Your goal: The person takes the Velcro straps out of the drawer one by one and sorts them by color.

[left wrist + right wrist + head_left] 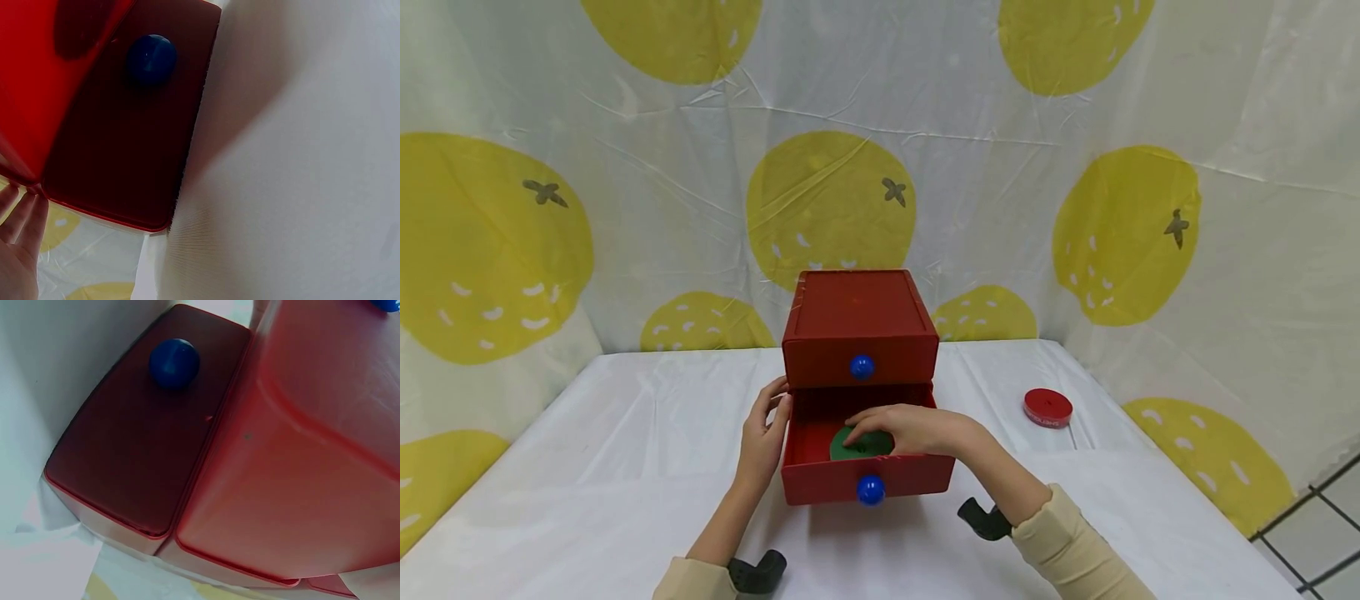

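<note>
A small red cabinet with two drawers stands on the white table, its upper drawer closed. The lower drawer is pulled out and has a blue knob. Inside it lies a flat green roll, partly covered by my right hand, which grips it with curled fingers and thumb. My left hand rests against the cabinet's left side, fingers nearly straight. In the left wrist view, fingertips of the left hand touch the red edge. My right hand's grip is hidden in the right wrist view.
A flat red roll lies on the table to the right of the cabinet. Behind the white table hangs a white curtain with yellow fruit prints. Dark bands sit at both wrists.
</note>
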A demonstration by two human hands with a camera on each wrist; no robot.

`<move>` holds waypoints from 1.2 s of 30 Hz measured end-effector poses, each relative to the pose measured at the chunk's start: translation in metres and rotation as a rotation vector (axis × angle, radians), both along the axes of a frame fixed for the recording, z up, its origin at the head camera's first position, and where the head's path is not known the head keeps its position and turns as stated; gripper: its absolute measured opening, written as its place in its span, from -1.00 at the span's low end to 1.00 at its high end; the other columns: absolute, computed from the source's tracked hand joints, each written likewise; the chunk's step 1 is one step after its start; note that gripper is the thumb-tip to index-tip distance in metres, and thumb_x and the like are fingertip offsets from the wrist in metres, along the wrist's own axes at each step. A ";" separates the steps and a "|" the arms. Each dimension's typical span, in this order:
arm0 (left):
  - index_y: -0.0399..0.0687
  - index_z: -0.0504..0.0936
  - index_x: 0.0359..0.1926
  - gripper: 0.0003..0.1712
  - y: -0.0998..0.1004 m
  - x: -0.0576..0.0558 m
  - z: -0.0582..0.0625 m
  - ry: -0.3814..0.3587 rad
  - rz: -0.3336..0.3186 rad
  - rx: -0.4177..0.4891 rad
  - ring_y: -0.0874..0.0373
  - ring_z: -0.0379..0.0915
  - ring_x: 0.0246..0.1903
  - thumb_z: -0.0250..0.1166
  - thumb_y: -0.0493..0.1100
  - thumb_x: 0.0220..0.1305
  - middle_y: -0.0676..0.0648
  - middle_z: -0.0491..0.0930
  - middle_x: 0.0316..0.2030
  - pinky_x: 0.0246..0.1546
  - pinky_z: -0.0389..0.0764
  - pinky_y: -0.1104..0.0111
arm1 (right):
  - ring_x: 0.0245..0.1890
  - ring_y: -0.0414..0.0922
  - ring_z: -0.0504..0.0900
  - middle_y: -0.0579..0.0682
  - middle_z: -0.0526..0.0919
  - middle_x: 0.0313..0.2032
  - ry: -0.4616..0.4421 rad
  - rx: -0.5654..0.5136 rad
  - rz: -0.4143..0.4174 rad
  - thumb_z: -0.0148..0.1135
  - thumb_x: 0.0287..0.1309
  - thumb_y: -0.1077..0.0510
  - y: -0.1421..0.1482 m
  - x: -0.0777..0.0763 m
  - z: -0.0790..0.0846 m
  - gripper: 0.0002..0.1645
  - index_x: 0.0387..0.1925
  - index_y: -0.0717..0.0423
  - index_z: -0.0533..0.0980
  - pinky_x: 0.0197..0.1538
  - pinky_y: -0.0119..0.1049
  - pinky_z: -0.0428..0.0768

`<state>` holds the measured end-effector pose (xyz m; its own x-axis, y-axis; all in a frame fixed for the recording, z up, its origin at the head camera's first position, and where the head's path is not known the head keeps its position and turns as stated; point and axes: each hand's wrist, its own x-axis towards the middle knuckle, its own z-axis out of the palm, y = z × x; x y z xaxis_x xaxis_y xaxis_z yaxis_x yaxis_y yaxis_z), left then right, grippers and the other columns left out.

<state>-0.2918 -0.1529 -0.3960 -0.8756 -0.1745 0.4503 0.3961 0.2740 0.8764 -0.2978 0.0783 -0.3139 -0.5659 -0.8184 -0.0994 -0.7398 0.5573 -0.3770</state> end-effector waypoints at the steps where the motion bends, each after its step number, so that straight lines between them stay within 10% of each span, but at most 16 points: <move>1: 0.13 0.37 0.16 -0.63 0.000 0.000 0.000 -0.001 0.001 0.001 0.32 0.35 -0.05 0.00 -0.05 0.35 0.06 0.45 0.07 -0.14 0.47 0.57 | 0.26 -0.19 0.28 -0.19 0.36 0.23 0.005 -0.001 0.003 0.27 0.00 -0.05 0.000 0.000 0.000 -0.49 0.07 -0.22 0.47 0.21 -0.25 0.36; 36: 0.08 0.39 0.15 -0.63 0.001 0.000 0.001 0.030 -0.003 0.010 0.32 0.36 -0.07 0.00 -0.08 0.35 0.00 0.46 0.05 -0.16 0.47 0.58 | 0.21 -0.10 0.27 -0.14 0.40 0.17 0.075 -0.076 -0.106 0.26 0.01 -0.11 0.014 0.006 0.010 -0.50 0.05 -0.21 0.50 0.08 -0.18 0.45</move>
